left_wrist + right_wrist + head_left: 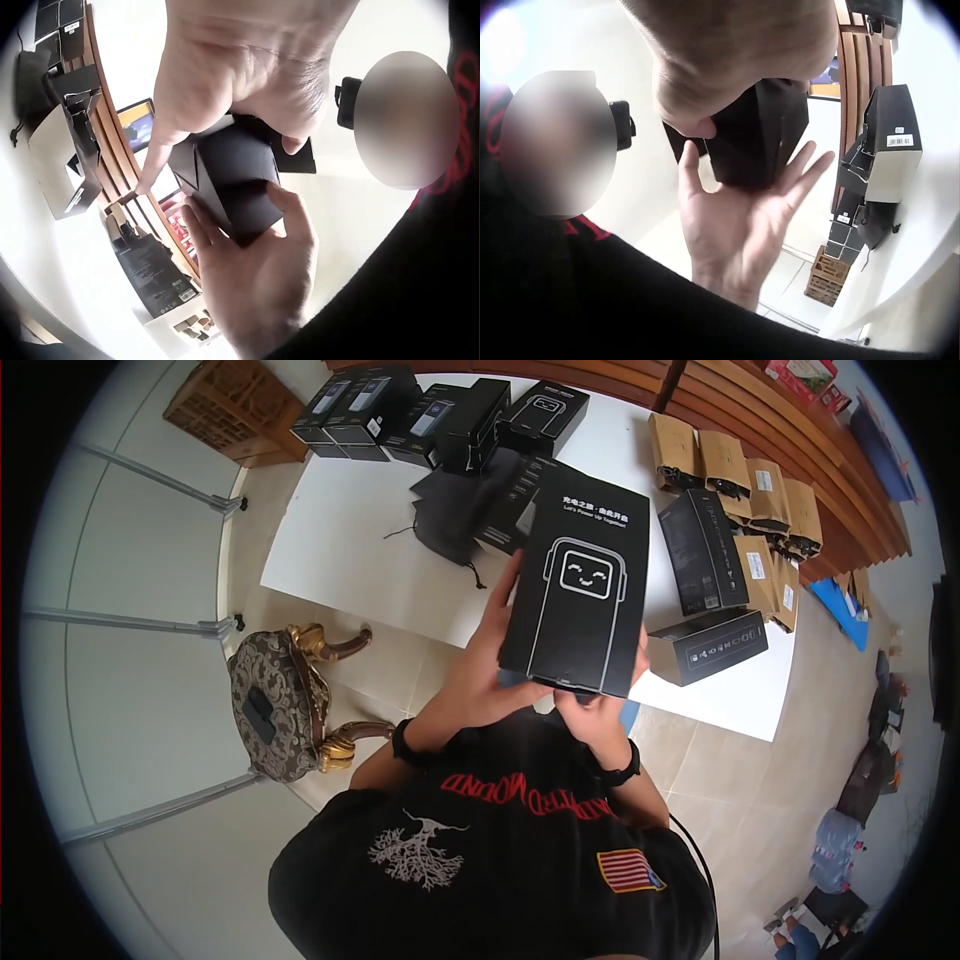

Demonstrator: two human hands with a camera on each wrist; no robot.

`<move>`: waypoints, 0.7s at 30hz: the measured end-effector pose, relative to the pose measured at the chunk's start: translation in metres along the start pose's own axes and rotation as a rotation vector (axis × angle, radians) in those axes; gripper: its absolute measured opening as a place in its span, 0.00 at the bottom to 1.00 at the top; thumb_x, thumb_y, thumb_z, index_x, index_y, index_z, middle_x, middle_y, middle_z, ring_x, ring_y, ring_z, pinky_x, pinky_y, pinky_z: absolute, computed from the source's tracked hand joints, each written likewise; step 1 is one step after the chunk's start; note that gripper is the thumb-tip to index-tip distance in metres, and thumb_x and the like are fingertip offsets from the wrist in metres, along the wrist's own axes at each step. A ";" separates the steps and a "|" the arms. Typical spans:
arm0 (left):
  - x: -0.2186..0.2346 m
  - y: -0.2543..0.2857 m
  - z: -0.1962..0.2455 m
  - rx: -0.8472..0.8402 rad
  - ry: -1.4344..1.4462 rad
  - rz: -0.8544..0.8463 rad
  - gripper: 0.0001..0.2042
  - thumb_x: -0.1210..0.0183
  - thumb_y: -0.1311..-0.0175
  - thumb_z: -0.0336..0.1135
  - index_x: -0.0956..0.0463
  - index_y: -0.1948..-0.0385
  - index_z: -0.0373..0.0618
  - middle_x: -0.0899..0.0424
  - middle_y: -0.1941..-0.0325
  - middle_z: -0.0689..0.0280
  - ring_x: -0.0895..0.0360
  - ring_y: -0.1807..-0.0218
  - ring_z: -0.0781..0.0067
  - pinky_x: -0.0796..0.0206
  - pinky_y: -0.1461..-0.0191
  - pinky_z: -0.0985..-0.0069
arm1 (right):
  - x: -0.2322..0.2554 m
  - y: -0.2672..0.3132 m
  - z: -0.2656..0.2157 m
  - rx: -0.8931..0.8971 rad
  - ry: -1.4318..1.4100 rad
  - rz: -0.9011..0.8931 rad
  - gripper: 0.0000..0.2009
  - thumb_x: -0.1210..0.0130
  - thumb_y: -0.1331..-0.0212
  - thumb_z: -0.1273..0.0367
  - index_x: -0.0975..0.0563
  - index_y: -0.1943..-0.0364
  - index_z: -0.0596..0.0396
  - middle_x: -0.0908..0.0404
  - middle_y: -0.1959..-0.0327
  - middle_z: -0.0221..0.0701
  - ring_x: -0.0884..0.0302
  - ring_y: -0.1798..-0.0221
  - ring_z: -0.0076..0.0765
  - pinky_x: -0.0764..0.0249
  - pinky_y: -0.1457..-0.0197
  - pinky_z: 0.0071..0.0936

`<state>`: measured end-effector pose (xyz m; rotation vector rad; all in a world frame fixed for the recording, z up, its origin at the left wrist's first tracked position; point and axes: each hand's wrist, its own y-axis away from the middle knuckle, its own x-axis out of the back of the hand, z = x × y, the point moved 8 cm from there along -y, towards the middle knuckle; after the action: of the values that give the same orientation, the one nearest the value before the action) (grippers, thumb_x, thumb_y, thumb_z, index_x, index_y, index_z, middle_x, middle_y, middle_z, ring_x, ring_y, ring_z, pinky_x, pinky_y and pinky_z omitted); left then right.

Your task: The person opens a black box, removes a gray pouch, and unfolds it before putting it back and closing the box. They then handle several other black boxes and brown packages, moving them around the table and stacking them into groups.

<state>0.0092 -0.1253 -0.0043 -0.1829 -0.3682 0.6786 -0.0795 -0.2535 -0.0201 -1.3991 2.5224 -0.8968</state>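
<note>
A black box (580, 585) with a line-drawn smiling-face device and white lettering on its top panel is held up over the table's near edge. My left hand (485, 675) grips its left side, fingers along the wall and thumb at the near lower edge. On the opposite side my right hand (597, 718) holds it, the thumb near the front edge and fingers partly hidden behind the box. From below, in the left wrist view, the box's plain dark underside (240, 169) sits between both hands. A black flap (296, 157) sticks out beside it there.
Black boxes (370, 410) stand along the back of the white table (330, 530), near a dark drawstring pouch (450, 510). Two more boxes, one long (703, 550) and one lower (712, 647), lie at right beside brown paper bags (768, 495). A patterned chair (275, 710) stands left.
</note>
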 end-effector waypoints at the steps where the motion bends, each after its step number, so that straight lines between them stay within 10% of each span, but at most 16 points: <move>1: -0.003 0.000 0.003 -0.005 -0.003 0.007 0.40 0.32 0.46 0.38 0.44 0.31 0.39 0.50 0.25 0.45 0.52 0.23 0.46 0.51 0.26 0.58 | 0.002 0.000 0.001 -0.036 -0.042 0.023 0.43 0.35 0.57 0.71 0.49 0.35 0.53 0.59 0.28 0.61 0.53 0.25 0.63 0.48 0.26 0.50; 7: 0.011 -0.015 0.000 0.062 0.076 0.185 0.28 0.39 0.41 0.36 0.36 0.39 0.35 0.41 0.31 0.48 0.41 0.30 0.48 0.45 0.31 0.59 | 0.014 -0.023 -0.015 0.074 -0.109 0.131 0.41 0.29 0.53 0.56 0.45 0.39 0.47 0.56 0.26 0.55 0.47 0.26 0.54 0.44 0.28 0.49; 11: 0.021 -0.044 0.009 0.031 0.123 0.200 0.35 0.31 0.48 0.33 0.37 0.35 0.41 0.40 0.34 0.50 0.42 0.30 0.51 0.44 0.32 0.61 | 0.018 -0.027 -0.020 -0.082 -0.266 0.017 0.36 0.37 0.50 0.72 0.45 0.38 0.52 0.54 0.27 0.54 0.48 0.26 0.54 0.46 0.27 0.48; 13: 0.025 -0.068 0.032 0.064 0.045 0.201 0.47 0.34 0.48 0.22 0.57 0.27 0.44 0.48 0.27 0.56 0.42 0.28 0.61 0.41 0.31 0.68 | 0.017 -0.024 -0.022 -0.103 -0.230 -0.012 0.41 0.34 0.52 0.70 0.46 0.33 0.54 0.53 0.26 0.52 0.49 0.25 0.53 0.47 0.26 0.46; 21: 0.001 -0.073 -0.006 0.082 0.311 0.236 0.41 0.53 0.50 0.14 0.51 0.28 0.43 0.45 0.26 0.60 0.44 0.26 0.67 0.49 0.28 0.72 | 0.019 -0.027 -0.008 -0.296 0.080 -0.079 0.48 0.35 0.59 0.76 0.48 0.29 0.58 0.52 0.25 0.51 0.48 0.24 0.54 0.42 0.28 0.38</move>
<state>0.0545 -0.1811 0.0115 -0.2528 -0.0195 0.8815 -0.0734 -0.2760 0.0048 -1.5829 2.7675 -0.6200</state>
